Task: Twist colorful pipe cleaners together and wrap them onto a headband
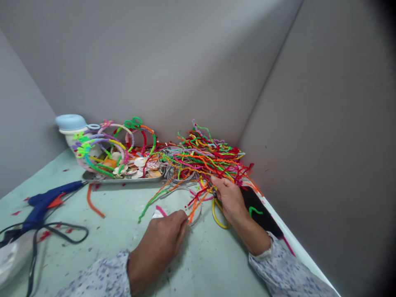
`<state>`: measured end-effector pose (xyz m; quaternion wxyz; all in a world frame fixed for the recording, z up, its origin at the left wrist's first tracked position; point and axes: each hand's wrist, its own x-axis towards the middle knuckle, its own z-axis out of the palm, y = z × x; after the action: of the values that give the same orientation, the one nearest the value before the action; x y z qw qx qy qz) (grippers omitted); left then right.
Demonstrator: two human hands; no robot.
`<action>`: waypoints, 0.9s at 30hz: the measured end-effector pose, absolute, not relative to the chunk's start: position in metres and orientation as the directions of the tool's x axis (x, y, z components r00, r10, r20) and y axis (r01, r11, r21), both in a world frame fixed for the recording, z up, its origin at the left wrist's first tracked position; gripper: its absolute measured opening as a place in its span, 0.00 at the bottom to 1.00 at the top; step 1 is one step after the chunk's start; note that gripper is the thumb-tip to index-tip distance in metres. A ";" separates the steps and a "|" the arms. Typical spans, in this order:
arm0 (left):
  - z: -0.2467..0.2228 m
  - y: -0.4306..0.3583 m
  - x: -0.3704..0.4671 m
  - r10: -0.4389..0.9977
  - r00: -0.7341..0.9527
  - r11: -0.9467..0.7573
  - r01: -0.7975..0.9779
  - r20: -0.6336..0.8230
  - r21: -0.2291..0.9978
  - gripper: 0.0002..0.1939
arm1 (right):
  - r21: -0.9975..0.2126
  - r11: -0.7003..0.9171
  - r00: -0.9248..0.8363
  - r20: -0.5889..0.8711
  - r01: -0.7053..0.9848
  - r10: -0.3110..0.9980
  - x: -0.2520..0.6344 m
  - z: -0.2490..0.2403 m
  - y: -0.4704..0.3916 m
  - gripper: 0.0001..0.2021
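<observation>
The left hand (162, 235) pinches orange pipe cleaners (194, 208) near their lower end, its fingers closed on them above the table (117, 218); this grip probably holds that end apart from the tangled pile (204, 156) behind. The right hand (231, 198) reaches to the pile's near edge, thumb and forefinger drawn close together, perhaps steadying the strands; I cannot tell what lies between them. A yellow loop (214, 212) rests just beneath its wrist side. Decorated headbands (125, 156) stand over the metal tray (123, 180), likely to spare their ornaments, while its rim seems to contain the seashells (140, 161). The blue glue gun (51, 200) lies off to the left, apparently set aside from both hands.
</observation>
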<state>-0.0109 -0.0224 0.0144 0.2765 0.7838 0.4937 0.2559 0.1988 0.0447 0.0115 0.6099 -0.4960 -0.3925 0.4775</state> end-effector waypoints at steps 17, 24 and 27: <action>0.025 -0.015 0.001 0.860 0.374 0.318 0.138 -0.347 0.938 0.14 | -0.881 -0.144 -0.108 -0.107 -0.450 0.988 0.201 0.018 0.044 0.20; 0.030 -0.017 0.003 0.827 0.429 0.367 0.078 -0.364 0.927 0.17 | -0.832 -0.239 -0.180 -0.170 -0.501 0.969 0.202 0.012 0.046 0.17; 0.031 -0.018 0.003 0.824 0.433 0.372 0.072 -0.365 0.925 0.17 | -0.829 -0.241 -0.184 -0.170 -0.505 0.968 0.201 0.013 0.045 0.16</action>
<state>0.0031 -0.0179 0.0312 0.6903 0.4898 0.4577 0.2723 0.2013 0.0453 0.0127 0.5262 -0.3620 -0.3201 0.6997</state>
